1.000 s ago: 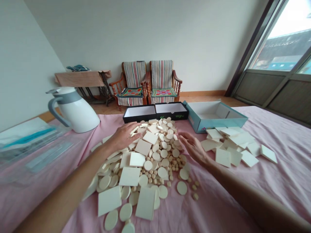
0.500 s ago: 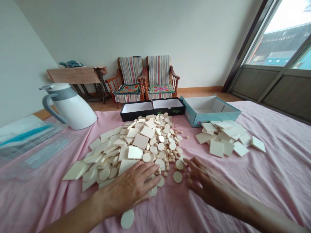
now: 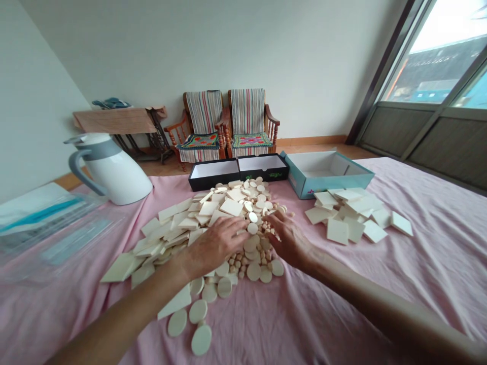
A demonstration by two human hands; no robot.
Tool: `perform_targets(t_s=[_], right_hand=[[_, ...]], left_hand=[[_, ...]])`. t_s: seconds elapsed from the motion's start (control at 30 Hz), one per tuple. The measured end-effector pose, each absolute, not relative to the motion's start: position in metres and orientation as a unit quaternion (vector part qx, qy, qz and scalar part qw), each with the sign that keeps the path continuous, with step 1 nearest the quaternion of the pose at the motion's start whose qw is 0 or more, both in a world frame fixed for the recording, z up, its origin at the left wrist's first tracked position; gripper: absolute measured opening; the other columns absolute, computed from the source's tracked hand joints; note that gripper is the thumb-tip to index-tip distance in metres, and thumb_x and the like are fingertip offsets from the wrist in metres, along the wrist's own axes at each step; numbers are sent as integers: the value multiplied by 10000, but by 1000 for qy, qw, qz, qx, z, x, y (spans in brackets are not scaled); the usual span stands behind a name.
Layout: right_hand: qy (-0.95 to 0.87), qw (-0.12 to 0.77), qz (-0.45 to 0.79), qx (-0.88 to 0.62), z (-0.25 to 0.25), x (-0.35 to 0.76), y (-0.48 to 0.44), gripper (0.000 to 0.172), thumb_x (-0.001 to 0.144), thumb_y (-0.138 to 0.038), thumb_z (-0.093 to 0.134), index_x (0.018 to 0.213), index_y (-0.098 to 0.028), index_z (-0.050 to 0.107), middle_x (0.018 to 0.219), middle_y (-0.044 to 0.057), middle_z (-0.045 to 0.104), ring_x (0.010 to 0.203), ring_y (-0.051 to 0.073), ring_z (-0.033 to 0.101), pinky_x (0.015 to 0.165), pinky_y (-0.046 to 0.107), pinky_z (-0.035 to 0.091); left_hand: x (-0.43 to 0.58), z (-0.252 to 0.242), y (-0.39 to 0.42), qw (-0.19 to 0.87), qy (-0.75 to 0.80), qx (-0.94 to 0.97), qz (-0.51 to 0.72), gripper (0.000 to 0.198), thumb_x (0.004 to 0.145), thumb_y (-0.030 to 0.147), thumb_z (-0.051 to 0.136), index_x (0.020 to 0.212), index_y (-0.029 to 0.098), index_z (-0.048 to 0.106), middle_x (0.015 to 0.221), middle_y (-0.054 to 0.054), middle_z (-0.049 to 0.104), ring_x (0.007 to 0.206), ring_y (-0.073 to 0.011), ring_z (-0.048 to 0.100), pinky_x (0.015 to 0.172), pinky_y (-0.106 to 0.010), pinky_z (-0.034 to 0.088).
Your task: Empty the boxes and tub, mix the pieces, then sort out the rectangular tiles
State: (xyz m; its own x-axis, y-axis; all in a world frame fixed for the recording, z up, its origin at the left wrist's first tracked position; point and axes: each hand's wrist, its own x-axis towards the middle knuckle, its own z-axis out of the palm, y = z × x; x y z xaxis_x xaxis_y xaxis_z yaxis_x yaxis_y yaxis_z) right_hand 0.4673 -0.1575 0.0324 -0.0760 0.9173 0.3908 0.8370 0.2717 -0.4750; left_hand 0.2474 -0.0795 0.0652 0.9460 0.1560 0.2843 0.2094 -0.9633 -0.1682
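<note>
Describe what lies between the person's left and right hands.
In the head view, flat, round, pale wooden discs and small pale wooden pieces lie between the left hand and right hand.

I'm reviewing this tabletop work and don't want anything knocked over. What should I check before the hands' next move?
1. Hands in view: ok, left hand and right hand both show at the wooden pile.
2. Jug apart from the hands: ok, it stands far to the left.
3. Blue box apart from the hands: ok.
4. Loose squares apart from the right hand: ok, a gap shows.
5. Wooden pile tidy: not ok, discs straggle at its near edge.
6. Anything gripped: cannot tell.
</note>
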Motion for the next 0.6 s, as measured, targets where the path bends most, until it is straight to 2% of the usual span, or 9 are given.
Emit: perform_targets(t_s=[0.1,0.17,0.23,0.33,0.5,0.6], right_hand=[[-765,305,73,-562,42,454,-173,156,809,-69,528,845,-187,624,924,56,569,872,182,508,756,307,392],[-795,273,85,-535,44,446,-186,130,813,-92,548,756,-191,609,895,41,570,866,177,496,775,314,375],[-812,232,82,-529,44,440,-193,111,825,-123,558,757,-193,610,907,43,577,881,184,489,799,330,360],[-816,186,59,-544,42,433,-193,54,827,-189,592,868,-198,626,966,57,584,918,206,478,805,348,348],[-802,156,27,-576,45,428,-180,302,770,-326,698,1027,-194,609,1048,87,606,1002,264,476,850,390,342],[-811,146,33,-565,50,427,-175,338,773,-383,706,1033,-193,604,1049,97,629,1026,278,488,881,403,340]], left_hand=[[241,67,-75,91,-118,-973,-177,287,916,216,552,1200,194,591,1367,-132,523,1300,-280,436,1052,-497,383],[236,66,-83,66,-115,-973,-189,247,925,217,531,1158,205,615,1365,-115,525,1303,-266,428,1073,-488,361],[232,63,-95,43,-108,-977,-181,174,919,222,541,1054,213,651,1336,-91,551,1293,-253,435,1092,-476,339],[229,56,-110,47,-116,-978,-164,125,905,244,571,986,208,659,1304,-77,576,1288,-254,444,1124,-490,295],[226,50,-111,74,-149,-970,-176,201,910,285,572,1079,199,639,1342,-111,548,1300,-285,436,1095,-526,336],[225,50,-108,78,-160,-967,-185,247,908,289,576,1132,198,627,1364,-119,537,1304,-302,432,1072,-537,364]])
